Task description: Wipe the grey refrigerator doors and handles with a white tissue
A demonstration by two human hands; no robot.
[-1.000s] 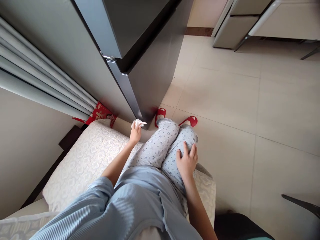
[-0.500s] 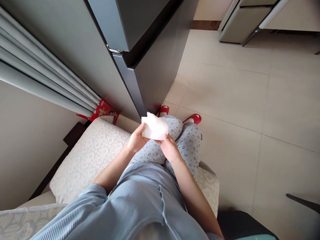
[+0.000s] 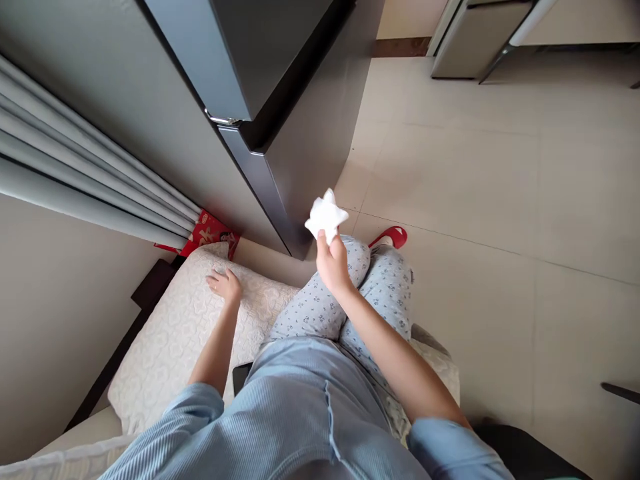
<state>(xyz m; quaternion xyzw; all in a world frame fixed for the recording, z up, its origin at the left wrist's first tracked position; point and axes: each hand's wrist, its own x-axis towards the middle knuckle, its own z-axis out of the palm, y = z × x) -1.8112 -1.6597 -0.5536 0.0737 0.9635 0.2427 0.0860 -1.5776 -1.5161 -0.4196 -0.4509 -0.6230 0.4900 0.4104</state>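
My right hand [image 3: 333, 263] is raised above my knees, pinching a crumpled white tissue [image 3: 326, 215] at its lower end. My left hand [image 3: 225, 285] lies on a quilted cream cushion [image 3: 185, 340], its fingers apart and holding nothing. Below my light blue sleeves, my legs in floral pale blue pyjama trousers [image 3: 320, 310] are crossed. A black phone [image 3: 241, 375] shows partly beneath my blue top. One red slipper [image 3: 393, 235] shows past my knee, and the other is hidden.
A dark grey refrigerator [image 3: 295, 167] stands just beyond my knees, with grey curtains [image 3: 75, 167] and a red packet [image 3: 210, 233] at its left. Beige floor tiles [image 3: 475, 180] spread to the right. A low cabinet [image 3: 475, 40] stands at the top right, and a dark seat [image 3: 520, 453] at the bottom right.
The tissue has passed from my left hand into both hands, then into my right hand alone, now raised and bunched. My right hand has left my knee, and my left has dropped onto the cushion.
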